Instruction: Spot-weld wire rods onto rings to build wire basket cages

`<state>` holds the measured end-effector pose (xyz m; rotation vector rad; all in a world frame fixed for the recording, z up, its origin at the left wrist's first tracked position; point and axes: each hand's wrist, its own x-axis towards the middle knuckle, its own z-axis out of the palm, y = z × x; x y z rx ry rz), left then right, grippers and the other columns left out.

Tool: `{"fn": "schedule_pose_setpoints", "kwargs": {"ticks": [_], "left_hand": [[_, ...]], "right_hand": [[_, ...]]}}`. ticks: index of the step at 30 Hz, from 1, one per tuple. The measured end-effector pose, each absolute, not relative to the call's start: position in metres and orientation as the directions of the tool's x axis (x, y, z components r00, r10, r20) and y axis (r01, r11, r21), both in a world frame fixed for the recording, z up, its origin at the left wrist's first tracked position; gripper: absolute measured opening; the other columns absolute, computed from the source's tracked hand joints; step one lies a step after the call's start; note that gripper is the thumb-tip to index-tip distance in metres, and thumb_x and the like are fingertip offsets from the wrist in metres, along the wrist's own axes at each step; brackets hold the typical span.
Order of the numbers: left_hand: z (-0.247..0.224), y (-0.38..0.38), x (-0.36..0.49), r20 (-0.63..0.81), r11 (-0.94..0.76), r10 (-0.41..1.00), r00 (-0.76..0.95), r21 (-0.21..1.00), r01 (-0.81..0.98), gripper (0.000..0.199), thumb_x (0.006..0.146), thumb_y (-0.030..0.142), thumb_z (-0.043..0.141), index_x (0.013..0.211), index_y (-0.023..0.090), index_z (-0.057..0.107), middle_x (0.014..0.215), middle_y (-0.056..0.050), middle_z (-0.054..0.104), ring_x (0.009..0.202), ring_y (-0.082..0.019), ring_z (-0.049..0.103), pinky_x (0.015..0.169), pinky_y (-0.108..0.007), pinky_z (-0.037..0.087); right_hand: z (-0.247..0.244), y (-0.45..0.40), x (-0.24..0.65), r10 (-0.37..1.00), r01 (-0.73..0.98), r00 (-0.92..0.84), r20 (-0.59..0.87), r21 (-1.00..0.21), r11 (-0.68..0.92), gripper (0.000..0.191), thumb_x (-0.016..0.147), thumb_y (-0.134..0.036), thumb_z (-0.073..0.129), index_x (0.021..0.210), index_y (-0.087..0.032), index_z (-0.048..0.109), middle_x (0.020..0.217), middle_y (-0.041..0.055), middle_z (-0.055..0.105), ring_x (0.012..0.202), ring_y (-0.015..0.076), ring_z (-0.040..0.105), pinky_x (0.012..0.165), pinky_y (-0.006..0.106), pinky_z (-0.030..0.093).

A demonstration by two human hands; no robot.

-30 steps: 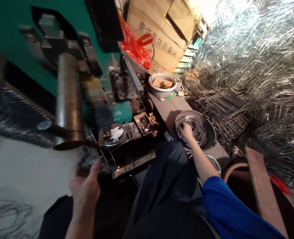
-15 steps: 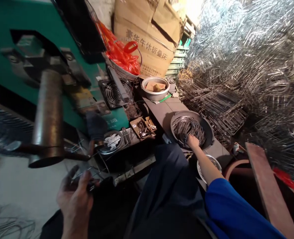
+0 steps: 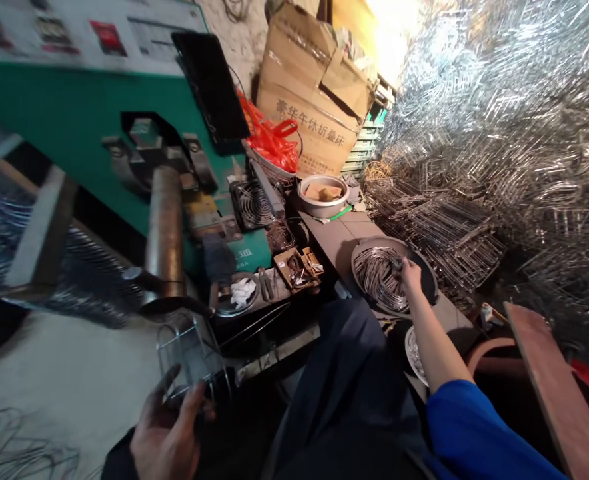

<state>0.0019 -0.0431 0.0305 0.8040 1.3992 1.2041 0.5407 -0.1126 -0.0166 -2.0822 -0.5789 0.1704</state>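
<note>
Thin wires in a grey basin, right hand at their edge

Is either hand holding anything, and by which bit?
The left hand holds the wire frame by its near end. The right hand is at the wire pieces in the pan; whether it grips any cannot be told.

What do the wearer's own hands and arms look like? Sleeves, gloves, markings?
Left hand and right hand: no full gloves; can't tell whether the fingertips are covered. Right arm: plain bright blue sleeve, ending near the elbow, forearm bare, no watch or band visible. Left sleeve: out of frame.
</note>
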Motion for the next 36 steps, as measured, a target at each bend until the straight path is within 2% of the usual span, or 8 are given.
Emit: {"fn": "schedule_pose_setpoints", "kwargs": {"ticks": [2,4,8,13,18,25,31,36], "left_hand": [[0.030,-0.047,-0.002,-0.267,0.247,0.944,-0.192,0.961,-0.126,0.085,0.051,0.044,0.095,0.126,0.019,0.065,0.067,0.004,0.064,0.048,-0.010,0.055,0.045,-0.019,0.049],[0.025,-0.048,-0.003,-0.240,0.225,0.956,-0.169,0.969,-0.105,0.084,0.053,0.044,0.094,0.127,0.018,0.064,0.068,0.004,0.064,0.049,-0.011,0.056,0.046,-0.020,0.050],[0.014,-0.051,0.002,-0.188,0.178,0.975,-0.119,0.980,-0.093,0.082,0.061,0.045,0.091,0.132,0.017,0.059,0.067,0.004,0.063,0.048,-0.011,0.055,0.046,-0.020,0.049],[0.014,-0.063,0.013,-0.150,0.138,0.986,-0.072,0.980,-0.146,0.077,0.070,0.046,0.086,0.133,0.014,0.055,0.068,0.005,0.058,0.047,-0.009,0.053,0.044,-0.020,0.046],[0.014,-0.067,0.010,-0.171,0.151,0.982,-0.076,0.965,-0.217,0.075,0.073,0.046,0.085,0.133,0.013,0.052,0.072,0.006,0.055,0.046,-0.008,0.050,0.042,-0.021,0.047],[0.007,-0.068,-0.001,-0.180,0.160,0.982,-0.062,0.957,-0.241,0.077,0.075,0.044,0.084,0.136,0.013,0.049,0.075,0.005,0.056,0.046,-0.007,0.049,0.040,-0.021,0.046],[-0.001,-0.063,0.000,-0.196,0.178,0.979,-0.053,0.954,-0.242,0.079,0.075,0.044,0.085,0.137,0.012,0.048,0.073,0.005,0.055,0.048,-0.008,0.049,0.040,-0.021,0.047],[0.001,-0.060,0.006,-0.189,0.163,0.979,-0.073,0.950,-0.265,0.076,0.076,0.043,0.084,0.137,0.014,0.050,0.074,0.005,0.056,0.048,-0.007,0.049,0.043,-0.020,0.048]], "right_hand": [[0.006,-0.113,0.530,0.480,0.292,0.872,0.094,-0.888,-0.355,0.067,0.090,-0.065,0.035,0.103,-0.009,0.068,0.058,-0.0010,0.050,0.047,0.0147,0.048,0.051,0.030,0.050],[0.028,-0.112,0.513,0.515,0.251,0.851,0.102,-0.940,-0.229,0.063,0.083,-0.068,0.049,0.104,-0.013,0.070,0.062,-0.0020,0.050,0.050,0.0127,0.047,0.053,0.029,0.050],[0.061,-0.096,0.462,0.680,0.118,0.718,0.149,-0.989,0.092,0.048,0.075,-0.058,0.073,0.102,-0.018,0.074,0.070,-0.0010,0.055,0.063,0.0126,0.050,0.059,0.024,0.046],[0.067,-0.054,0.382,0.891,0.169,0.445,0.090,-0.985,0.015,0.045,0.078,-0.062,0.074,0.078,-0.017,0.071,0.062,-0.0023,0.049,0.058,0.0108,0.039,0.053,0.024,0.033],[0.047,-0.025,0.307,0.952,0.164,0.268,0.150,-0.981,0.108,0.053,0.080,-0.059,0.074,0.056,-0.018,0.050,0.057,-0.0036,0.041,0.059,0.0109,0.035,0.059,0.026,0.030],[0.012,-0.010,0.265,0.981,0.133,0.154,0.122,-0.986,0.102,0.059,0.077,-0.059,0.076,0.053,-0.019,0.039,0.056,-0.0049,0.033,0.058,0.0104,0.028,0.058,0.027,0.025],[0.018,0.004,0.263,0.991,0.214,0.083,0.101,-0.973,0.081,0.055,0.078,-0.056,0.075,0.053,-0.020,0.041,0.057,-0.0043,0.035,0.059,0.0111,0.031,0.059,0.028,0.025],[0.016,0.010,0.261,0.996,0.231,0.064,0.063,-0.972,0.047,0.058,0.075,-0.057,0.075,0.052,-0.021,0.036,0.056,-0.0049,0.031,0.057,0.0103,0.027,0.057,0.028,0.023]]}}
